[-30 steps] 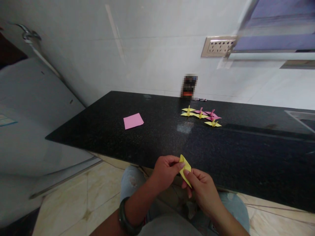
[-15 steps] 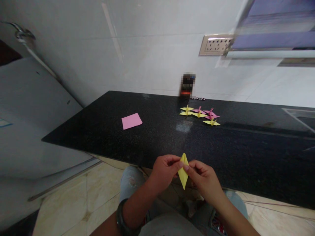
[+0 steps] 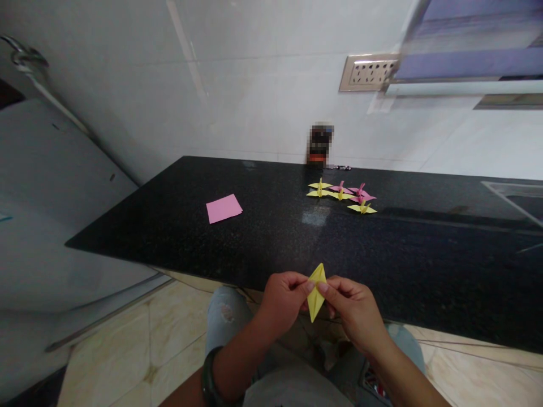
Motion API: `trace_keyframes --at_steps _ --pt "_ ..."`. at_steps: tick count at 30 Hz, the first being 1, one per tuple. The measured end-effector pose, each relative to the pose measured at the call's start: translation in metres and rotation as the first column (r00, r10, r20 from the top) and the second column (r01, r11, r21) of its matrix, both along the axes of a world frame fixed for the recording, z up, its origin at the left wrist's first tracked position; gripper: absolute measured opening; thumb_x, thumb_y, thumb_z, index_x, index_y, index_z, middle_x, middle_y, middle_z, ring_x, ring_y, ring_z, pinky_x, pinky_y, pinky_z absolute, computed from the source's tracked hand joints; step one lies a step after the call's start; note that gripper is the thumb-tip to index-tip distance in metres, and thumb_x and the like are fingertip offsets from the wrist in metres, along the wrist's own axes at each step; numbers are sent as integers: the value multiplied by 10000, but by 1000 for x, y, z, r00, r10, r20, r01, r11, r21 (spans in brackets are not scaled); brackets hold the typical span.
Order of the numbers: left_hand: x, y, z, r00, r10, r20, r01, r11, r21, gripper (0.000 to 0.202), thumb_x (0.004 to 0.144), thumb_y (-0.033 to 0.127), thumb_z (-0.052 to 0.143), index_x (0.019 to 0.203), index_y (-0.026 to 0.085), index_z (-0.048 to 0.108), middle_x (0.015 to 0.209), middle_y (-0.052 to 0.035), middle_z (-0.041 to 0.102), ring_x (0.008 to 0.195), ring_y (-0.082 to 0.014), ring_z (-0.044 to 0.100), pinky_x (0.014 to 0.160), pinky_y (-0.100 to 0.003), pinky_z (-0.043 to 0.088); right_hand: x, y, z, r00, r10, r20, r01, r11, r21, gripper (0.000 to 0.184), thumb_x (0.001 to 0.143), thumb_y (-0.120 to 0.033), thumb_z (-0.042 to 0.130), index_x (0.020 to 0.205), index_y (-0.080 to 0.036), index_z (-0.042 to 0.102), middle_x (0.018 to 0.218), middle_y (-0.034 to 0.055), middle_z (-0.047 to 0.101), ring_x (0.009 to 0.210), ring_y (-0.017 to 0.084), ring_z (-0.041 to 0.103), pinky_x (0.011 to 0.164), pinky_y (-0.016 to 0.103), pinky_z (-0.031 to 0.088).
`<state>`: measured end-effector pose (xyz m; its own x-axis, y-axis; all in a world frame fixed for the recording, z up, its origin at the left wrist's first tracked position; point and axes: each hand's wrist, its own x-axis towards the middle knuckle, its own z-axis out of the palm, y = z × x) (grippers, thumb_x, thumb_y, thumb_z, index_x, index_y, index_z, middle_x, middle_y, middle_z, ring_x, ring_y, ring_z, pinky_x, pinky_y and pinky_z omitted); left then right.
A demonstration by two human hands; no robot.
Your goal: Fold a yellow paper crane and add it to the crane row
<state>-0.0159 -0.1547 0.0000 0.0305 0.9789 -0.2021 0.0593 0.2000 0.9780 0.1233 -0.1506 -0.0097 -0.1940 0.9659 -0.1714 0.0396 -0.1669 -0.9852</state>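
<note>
A yellow folded origami paper, diamond-shaped with a crease down its length, is held just in front of the counter's near edge. My left hand pinches its left side with thumb and fingers. On its right side, my right hand does the same, the thumb lying on the paper's face. Fingertips behind the paper are partly hidden. Farther back on the counter sit several small folded paper cranes, among them a yellow crane and a pink crane. A pink square of paper lies to the left.
The black stone counter runs along a white tiled wall. A blurred-out dark object stands against the wall, a small chain beside it. A wall socket is above. A sink edge shows at right.
The yellow paper has tilted, its top tip now leaning right, and its crease shows more clearly. Both hands keep their pinch. The whole view has shifted slightly.
</note>
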Motion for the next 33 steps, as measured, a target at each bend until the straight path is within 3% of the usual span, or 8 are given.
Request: trace_keyframes --at_steps 6,11,20,26,30,33 --pt "-1 1 1 1000 2 11 -1 1000 -14 219 692 303 574 643 98 634 493 -3 550 422 -92 473 407 -192 378 0 0 -1 999 37 -8 -37 999 -6 250 752 -353 560 618 -141 565 464 -38 458 412 60 367 411 193 281" --pt "1 -2 1 1000 -16 -18 15 1000 -10 252 684 337 580 628 97 633 496 -2 537 434 -93 463 410 -193 368 -2 4 4 992 65 -111 -71 996 -45 189 691 -317 633 768 -164 553 585 -36 507 483 71 432 443 184 339" --pt "0 -8 3 993 -114 -21 114 994 0 300 726 346 532 580 96 612 448 8 483 415 -77 410 397 -187 303 -3 10 11 985 107 -134 -116 991 -62 183 681 -301 637 632 -145 553 547 -46 470 472 68 428 445 187 338" --pt "1 -12 3 990 -126 69 131 988 -76 227 687 308 568 610 99 614 515 -6 528 456 -92 450 432 -201 362 -2 18 6 994 36 -100 -46 994 -97 384 736 -428 540 486 -138 511 456 -46 408 391 57 354 380 190 262" --pt "0 -13 2 992 -94 85 104 987 -124 226 683 318 571 629 102 612 547 -16 546 473 -101 467 448 -215 388 7 24 12 990 83 -110 -97 987 -126 534 811 -535 319 677 -115 620 423 -26 428 371 75 360 371 195 269" --pt "-1 -11 -1 996 -54 74 60 994 -91 229 692 328 565 623 111 593 518 1 521 452 -93 448 435 -206 366 12 20 17 984 169 -56 -174 980 -94 436 770 -521 430 710 -125 602 474 -34 439 391 64 351 368 181 264"
